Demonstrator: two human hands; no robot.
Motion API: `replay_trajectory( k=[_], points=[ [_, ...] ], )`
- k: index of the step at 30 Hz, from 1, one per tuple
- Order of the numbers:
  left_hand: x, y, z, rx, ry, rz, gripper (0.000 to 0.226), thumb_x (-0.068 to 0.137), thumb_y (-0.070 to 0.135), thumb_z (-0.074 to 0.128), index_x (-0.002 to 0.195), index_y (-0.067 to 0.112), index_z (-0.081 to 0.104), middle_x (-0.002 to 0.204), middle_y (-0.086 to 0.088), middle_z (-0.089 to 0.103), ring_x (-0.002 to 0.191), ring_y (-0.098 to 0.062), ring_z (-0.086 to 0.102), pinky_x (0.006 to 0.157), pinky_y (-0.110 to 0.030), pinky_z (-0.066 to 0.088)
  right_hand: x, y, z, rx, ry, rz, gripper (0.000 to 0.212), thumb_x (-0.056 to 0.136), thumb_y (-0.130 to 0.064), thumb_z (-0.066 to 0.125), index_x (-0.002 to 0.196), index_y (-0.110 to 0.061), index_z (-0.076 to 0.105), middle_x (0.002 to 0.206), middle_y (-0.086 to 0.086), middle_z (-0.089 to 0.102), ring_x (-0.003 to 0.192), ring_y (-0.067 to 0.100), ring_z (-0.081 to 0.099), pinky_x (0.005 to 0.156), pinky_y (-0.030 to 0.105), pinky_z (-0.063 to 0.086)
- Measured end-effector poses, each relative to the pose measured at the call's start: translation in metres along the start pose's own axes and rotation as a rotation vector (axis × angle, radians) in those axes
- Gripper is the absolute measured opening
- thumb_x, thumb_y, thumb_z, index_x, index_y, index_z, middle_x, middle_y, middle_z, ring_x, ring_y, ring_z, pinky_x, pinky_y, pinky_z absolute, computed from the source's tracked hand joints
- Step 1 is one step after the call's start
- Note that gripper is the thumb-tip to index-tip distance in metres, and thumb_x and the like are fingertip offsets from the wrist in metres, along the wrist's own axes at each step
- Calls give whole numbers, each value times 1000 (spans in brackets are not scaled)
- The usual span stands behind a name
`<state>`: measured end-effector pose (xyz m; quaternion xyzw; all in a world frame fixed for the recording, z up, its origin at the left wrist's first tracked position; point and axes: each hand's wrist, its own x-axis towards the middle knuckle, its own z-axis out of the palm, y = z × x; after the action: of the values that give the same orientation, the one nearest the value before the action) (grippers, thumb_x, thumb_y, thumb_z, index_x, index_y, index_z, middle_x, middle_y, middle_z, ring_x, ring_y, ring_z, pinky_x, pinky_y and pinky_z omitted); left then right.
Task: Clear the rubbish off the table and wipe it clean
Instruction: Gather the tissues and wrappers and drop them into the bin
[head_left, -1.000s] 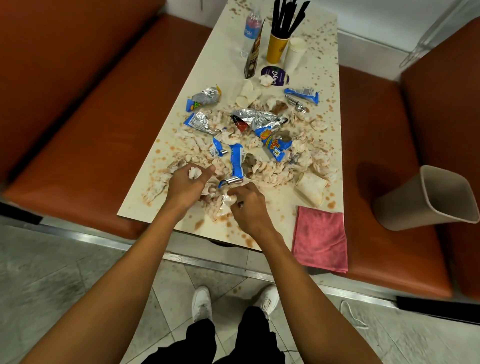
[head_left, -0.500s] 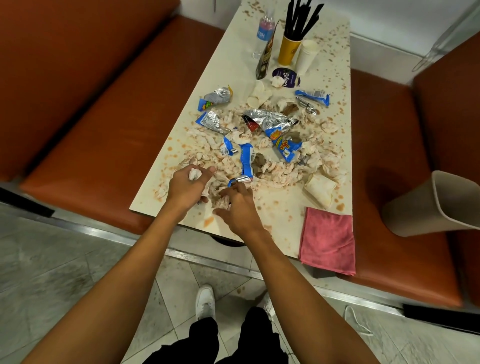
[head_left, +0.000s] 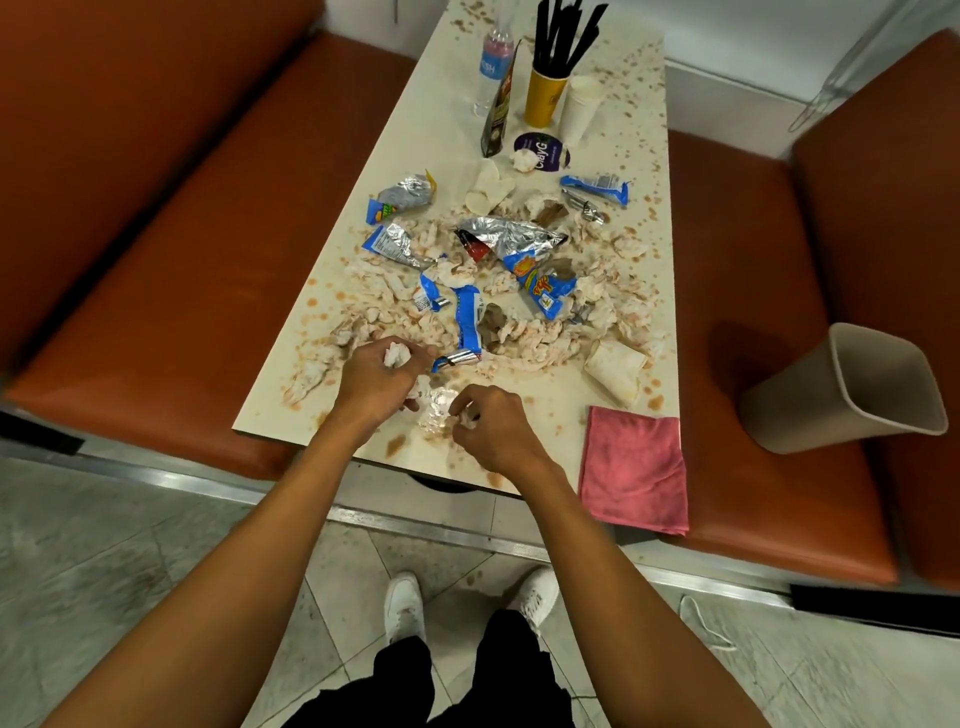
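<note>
I am looking down through the head camera at the table (head_left: 358, 171), which is running away from me between the left bench (head_left: 156, 270) and the right bench (head_left: 753, 270), and both hands are working at its near edge. The left hand (head_left: 376, 382) is curling its fingers round a wad (head_left: 397, 356) of white tissue and gripping it against the palm just above the tabletop. The right hand (head_left: 493, 431) is sitting just to its right, fingers bent inward, with thumb and fingertips pinching a small white scrap (head_left: 467, 418). That spot is blurring, so I cannot tell how much paper it is holding. The rubbish is lying across the middle of the table: torn, stained tissue (head_left: 524, 343) is spreading in a wide heap, and crumpled foil wrappers (head_left: 511, 239) are sitting among it. A long blue wrapper (head_left: 467, 322) is lying just beyond the left hand's knuckles, and a flattened paper cup (head_left: 613, 371) is lying at the heap's near right. The pink cloth (head_left: 631, 467) is lying flat on the near right corner, overhanging the edge, apart from the right hand. The bin (head_left: 852, 389) is lying tipped on its side on the right bench, its mouth turning away from the table. At the far end a yellow cup (head_left: 543, 98) is holding black straws, with a bottle (head_left: 493, 67) to its left and white cups (head_left: 582, 109) to its right. Brownish spots are showing all over the tabletop.
</note>
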<state>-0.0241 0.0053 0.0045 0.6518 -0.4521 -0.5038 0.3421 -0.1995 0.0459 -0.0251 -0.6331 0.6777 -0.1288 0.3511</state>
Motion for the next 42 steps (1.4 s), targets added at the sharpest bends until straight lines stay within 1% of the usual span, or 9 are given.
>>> replay_trajectory(
  k=[4, 7, 11, 17, 20, 22, 24, 33, 42],
  points=[
    [-2, 11, 24, 102, -104, 49, 19, 90, 39, 83, 91, 20, 79, 87, -2, 76, 67, -21, 74, 52, -31, 59, -11, 17, -30, 18, 46, 53, 30, 87, -9, 75, 116, -13, 76, 98, 8, 71, 76, 10, 58, 59, 8, 41],
    [-7, 24, 52, 196, -186, 100, 20, 92, 37, 81, 92, 17, 78, 77, -6, 73, 55, -6, 67, 46, -22, 52, -18, 35, -55, 0, 89, 78, 32, 88, -13, 74, 120, -14, 77, 106, 10, 76, 94, 21, 66, 68, 17, 38],
    [-11, 40, 95, 286, -305, 128, 23, 95, 30, 78, 93, 8, 74, 78, -15, 75, 51, -15, 70, 40, -19, 47, -28, 65, -88, 42, 168, 126, 25, 90, -14, 75, 115, -14, 78, 102, 5, 74, 98, 19, 67, 79, 23, 46],
    [-8, 69, 172, 479, -432, 217, 20, 95, 32, 76, 93, 12, 75, 79, -10, 73, 50, -26, 70, 44, -33, 57, -42, 117, -148, 63, 266, 184, 24, 87, -12, 76, 110, -14, 80, 104, 5, 76, 94, 16, 67, 89, 28, 55],
    [-7, 85, 218, 542, -486, 291, 19, 95, 32, 75, 91, 13, 75, 74, 0, 68, 57, -26, 70, 47, -29, 53, -49, 152, -182, 47, 301, 212, 24, 86, -13, 75, 108, -15, 80, 102, 4, 77, 98, 17, 70, 80, 12, 49],
    [-8, 98, 252, 578, -507, 325, 20, 94, 32, 75, 90, 13, 75, 71, 3, 66, 66, -28, 70, 56, -28, 50, -51, 177, -206, 30, 308, 224, 23, 86, -16, 76, 108, -16, 80, 108, 3, 77, 101, 17, 69, 84, 15, 46],
    [-7, 110, 287, 580, -539, 309, 21, 94, 33, 75, 87, 13, 73, 69, -2, 68, 59, -27, 69, 49, -28, 51, -52, 202, -228, 22, 325, 249, 20, 87, -20, 77, 107, -18, 79, 112, 4, 76, 104, 20, 69, 92, 22, 47],
    [-12, 159, 449, 642, -590, 284, 25, 89, 38, 75, 75, 18, 69, 72, -4, 71, 56, -15, 67, 38, -20, 46, -62, 323, -330, 82, 415, 345, 18, 88, -22, 81, 106, -19, 78, 108, 1, 75, 98, 16, 68, 87, 26, 52],
    [0, 193, 581, 652, -642, 230, 29, 88, 41, 73, 77, 15, 66, 76, -6, 74, 43, -13, 59, 43, -23, 47, -49, 422, -411, 102, 486, 397, 16, 91, -14, 75, 107, -15, 76, 97, -3, 68, 75, 5, 57, 60, 4, 40]
  ],
)
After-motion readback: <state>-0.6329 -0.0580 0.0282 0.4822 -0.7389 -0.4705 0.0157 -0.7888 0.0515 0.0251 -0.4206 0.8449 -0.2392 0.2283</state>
